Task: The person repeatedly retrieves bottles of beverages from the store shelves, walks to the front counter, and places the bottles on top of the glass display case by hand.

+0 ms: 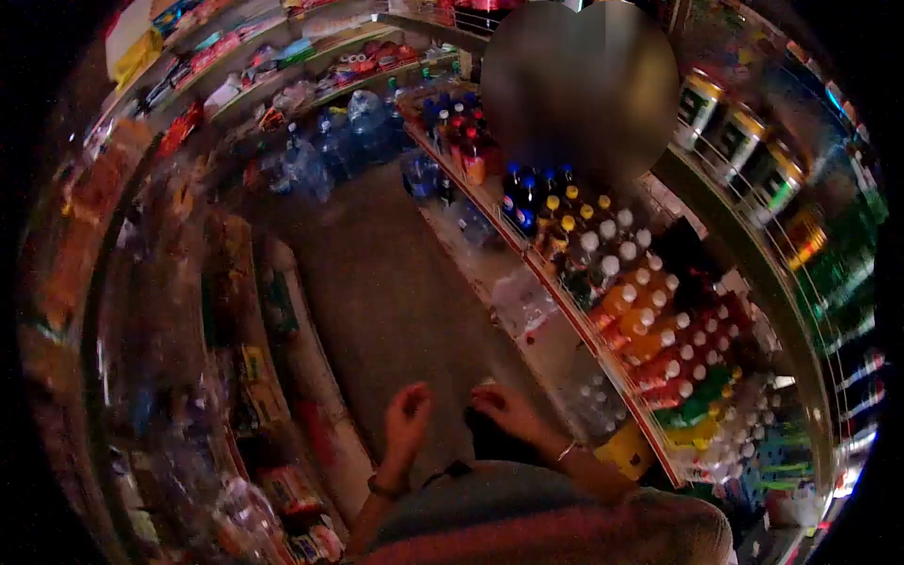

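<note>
My left hand (408,422) hangs in front of my body over the aisle floor, with a dark band on its wrist. Its fingers curl loosely, a dark gap between them and the thumb, and nothing shows in it. To the right, my right hand (506,409) is held at about the same height, fingers partly stretched and apart, without any visible object. A thin light bracelet (566,451) circles that wrist. Neither hand touches the shelves; the right one is nearest to the lower right shelf (541,363).
Rows of capped drink bottles (650,320) fill the right shelf, with large cans (739,141) above. Big clear water bottles (367,113) stand at the aisle's far end. Blurred packaged goods (254,386) line the left shelves. The dark floor (377,273) runs between them.
</note>
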The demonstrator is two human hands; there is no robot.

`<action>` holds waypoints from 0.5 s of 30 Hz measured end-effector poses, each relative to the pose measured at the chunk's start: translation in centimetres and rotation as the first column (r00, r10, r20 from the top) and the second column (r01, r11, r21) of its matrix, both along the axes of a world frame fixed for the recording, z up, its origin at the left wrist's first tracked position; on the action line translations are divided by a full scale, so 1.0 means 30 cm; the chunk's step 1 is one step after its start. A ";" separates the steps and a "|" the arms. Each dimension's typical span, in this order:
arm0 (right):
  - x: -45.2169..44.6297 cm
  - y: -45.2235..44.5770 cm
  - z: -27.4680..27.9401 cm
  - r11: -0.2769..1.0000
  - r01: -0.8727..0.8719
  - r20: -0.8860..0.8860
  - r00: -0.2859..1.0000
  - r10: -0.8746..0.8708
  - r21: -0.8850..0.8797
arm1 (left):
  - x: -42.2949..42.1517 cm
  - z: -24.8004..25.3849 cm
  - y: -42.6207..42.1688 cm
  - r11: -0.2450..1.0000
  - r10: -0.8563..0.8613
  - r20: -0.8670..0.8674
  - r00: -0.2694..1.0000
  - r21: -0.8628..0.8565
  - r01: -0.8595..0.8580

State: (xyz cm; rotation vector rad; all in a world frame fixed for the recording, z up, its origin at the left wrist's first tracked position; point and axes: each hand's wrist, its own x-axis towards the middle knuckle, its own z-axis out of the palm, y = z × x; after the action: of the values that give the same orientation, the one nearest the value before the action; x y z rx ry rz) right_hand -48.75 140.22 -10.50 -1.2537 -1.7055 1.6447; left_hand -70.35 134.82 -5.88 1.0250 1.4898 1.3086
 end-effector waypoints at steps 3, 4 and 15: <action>-0.036 0.285 0.081 0.993 0.111 -0.095 0.989 -0.114 -0.036 | -0.045 0.069 0.257 0.994 0.012 -0.080 0.997 -0.106 -0.020; -0.038 0.369 0.156 0.991 0.128 -0.053 0.990 -0.127 0.024 | -0.048 0.097 0.324 0.985 0.015 -0.092 0.996 -0.172 -0.031; 0.044 1.291 0.406 0.720 0.325 -0.072 0.931 -0.358 0.613 | -0.043 0.038 1.118 0.968 -0.247 0.034 0.968 -0.038 0.249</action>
State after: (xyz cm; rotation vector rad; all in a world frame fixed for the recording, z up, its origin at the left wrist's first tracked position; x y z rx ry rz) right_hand -47.42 178.93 1.68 -1.1775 -1.7047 0.7366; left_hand -71.64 168.35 -4.75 1.1210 1.3141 1.1056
